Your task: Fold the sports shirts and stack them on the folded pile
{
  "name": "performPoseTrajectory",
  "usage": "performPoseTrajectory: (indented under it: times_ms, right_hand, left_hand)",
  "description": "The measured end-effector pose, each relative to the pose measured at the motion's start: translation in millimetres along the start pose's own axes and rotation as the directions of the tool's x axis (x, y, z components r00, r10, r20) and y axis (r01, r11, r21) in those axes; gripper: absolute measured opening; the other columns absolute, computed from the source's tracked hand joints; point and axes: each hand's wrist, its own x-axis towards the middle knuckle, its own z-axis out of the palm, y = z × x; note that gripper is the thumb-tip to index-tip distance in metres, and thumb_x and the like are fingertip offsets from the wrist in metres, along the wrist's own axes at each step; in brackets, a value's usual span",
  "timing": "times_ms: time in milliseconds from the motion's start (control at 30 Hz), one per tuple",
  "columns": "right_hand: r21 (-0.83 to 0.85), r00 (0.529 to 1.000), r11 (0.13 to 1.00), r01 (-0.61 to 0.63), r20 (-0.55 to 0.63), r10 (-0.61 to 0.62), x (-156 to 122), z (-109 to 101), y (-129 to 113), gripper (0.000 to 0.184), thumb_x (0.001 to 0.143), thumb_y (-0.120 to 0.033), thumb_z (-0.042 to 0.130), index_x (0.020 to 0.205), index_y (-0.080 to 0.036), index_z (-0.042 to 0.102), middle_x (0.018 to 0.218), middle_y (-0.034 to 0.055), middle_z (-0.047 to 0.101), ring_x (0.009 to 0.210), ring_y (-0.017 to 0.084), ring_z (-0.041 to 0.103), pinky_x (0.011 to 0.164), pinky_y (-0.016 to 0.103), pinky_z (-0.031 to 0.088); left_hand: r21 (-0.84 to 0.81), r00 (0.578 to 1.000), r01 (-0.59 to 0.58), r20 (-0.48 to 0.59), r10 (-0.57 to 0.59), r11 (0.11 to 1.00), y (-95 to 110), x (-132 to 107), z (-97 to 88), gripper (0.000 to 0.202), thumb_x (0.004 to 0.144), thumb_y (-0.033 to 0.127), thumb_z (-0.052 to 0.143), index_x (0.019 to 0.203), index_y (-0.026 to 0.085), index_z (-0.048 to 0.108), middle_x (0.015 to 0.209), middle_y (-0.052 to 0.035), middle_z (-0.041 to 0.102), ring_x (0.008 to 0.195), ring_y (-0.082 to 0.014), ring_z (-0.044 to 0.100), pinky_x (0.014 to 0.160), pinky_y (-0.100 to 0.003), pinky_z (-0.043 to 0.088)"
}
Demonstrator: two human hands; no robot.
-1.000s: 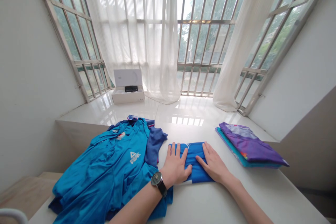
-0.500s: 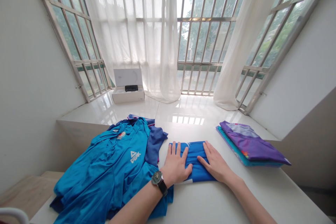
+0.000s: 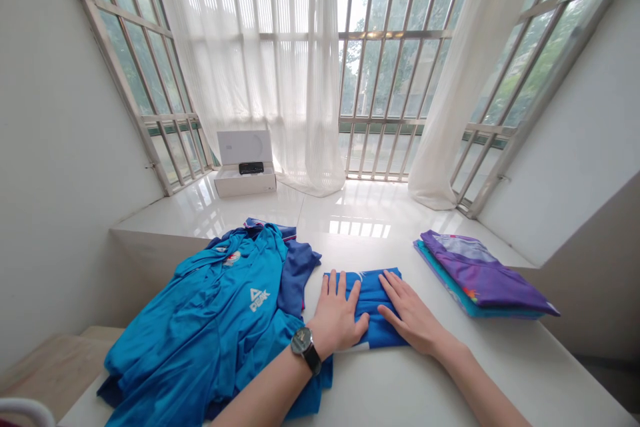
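Note:
A blue shirt (image 3: pixel 375 307), folded into a flat rectangle, lies on the white table (image 3: pixel 380 387) in front of me. My left hand (image 3: pixel 339 313) rests on its left side, fingers spread; a black watch (image 3: pixel 304 345) is on that wrist. My right hand (image 3: pixel 407 310) lies flat over its right side with the fingers stretched out. Left of it is a loose heap of shirts, a teal shirt (image 3: pixel 215 320) on top of a navy one (image 3: pixel 297 273). To the right, a folded purple shirt (image 3: pixel 493 280) sits on folded teal cloth (image 3: pixel 450 287).
An open white box (image 3: pixel 245 183) with a black device (image 3: pixel 251 167) in it stands on the window sill (image 3: pixel 310 210) at the back left. Sheer white curtains (image 3: pixel 300 80) hang before the barred window. Walls stand on both sides.
My right hand has shifted slightly left across the blue shirt, uncovering its top right corner. My left hand stays in place on the shirt.

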Motion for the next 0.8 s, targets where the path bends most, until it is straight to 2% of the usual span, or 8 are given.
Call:
performPoseTrajectory:
  times_ms: [133, 333, 500, 633, 800]
  right_hand:
    - [-0.013, 1.000, 1.000, -0.016, -0.006, 0.015, 1.7, 1.8, 1.0, 0.080, 0.095, -0.070, 0.027, 0.157, -0.018, 0.027, 0.165, 0.0108, 0.020, 0.151, 0.029, 0.019, 0.123, 0.049, 0.023]
    - [-0.039, 0.995, 0.999, 0.019, -0.095, -0.023, 7.3, -1.1, 2.4, 0.078, 0.096, -0.069, 0.028, 0.157, -0.020, 0.029, 0.165, 0.0096, 0.021, 0.151, 0.030, 0.018, 0.122, 0.051, 0.023]
    - [-0.016, 0.999, 0.999, -0.034, -0.025, 0.034, 12.2, 2.3, 6.7, 0.081, 0.096, -0.070, 0.023, 0.155, -0.016, 0.031, 0.163, 0.0123, 0.025, 0.151, 0.030, 0.019, 0.123, 0.049, 0.023]
    - [0.001, 0.999, 0.999, -0.037, -0.023, 0.037, 12.5, 5.7, 9.6, 0.080, 0.096, -0.069, 0.023, 0.156, -0.018, 0.031, 0.163, 0.0111, 0.024, 0.151, 0.030, 0.020, 0.122, 0.050, 0.023]
    - [0.000, 0.999, 0.999, -0.050, -0.022, 0.050, 12.4, 4.8, 8.2, 0.081, 0.096, -0.070, 0.022, 0.157, -0.017, 0.029, 0.163, 0.0123, 0.024, 0.151, 0.029, 0.019, 0.122, 0.051, 0.023]
  left_hand:
    - [0.004, 1.000, -0.001, -0.008, 0.001, 1.000, -1.2, 0.5, 2.6, 0.075, 0.097, 0.063, 0.022, 0.158, 0.018, 0.025, 0.163, -0.0171, 0.023, 0.150, -0.0436, 0.011, 0.119, -0.062, 0.011]
    - [0.004, 1.000, -0.008, -0.015, 0.008, 1.000, -2.3, 1.0, 4.5, 0.075, 0.097, 0.063, 0.021, 0.157, 0.018, 0.026, 0.163, -0.0173, 0.023, 0.150, -0.0433, 0.011, 0.119, -0.062, 0.011]
    - [-0.004, 1.000, -0.006, -0.003, 0.006, 1.000, -1.2, -0.1, 2.3, 0.075, 0.097, 0.063, 0.021, 0.157, 0.018, 0.027, 0.163, -0.0173, 0.022, 0.150, -0.0426, 0.011, 0.119, -0.061, 0.009]
    - [0.001, 1.000, -0.018, -0.013, 0.018, 1.000, -3.9, -2.1, 3.2, 0.074, 0.097, 0.064, 0.020, 0.157, 0.021, 0.026, 0.164, -0.0137, 0.021, 0.151, -0.0397, 0.011, 0.120, -0.058, 0.009]
    - [0.009, 0.997, 0.070, -0.030, -0.069, 0.998, -6.9, -2.3, 8.3, 0.086, 0.093, 0.072, 0.023, 0.158, 0.014, 0.022, 0.164, -0.0169, 0.016, 0.151, -0.0394, 0.009, 0.121, -0.054, 0.015]
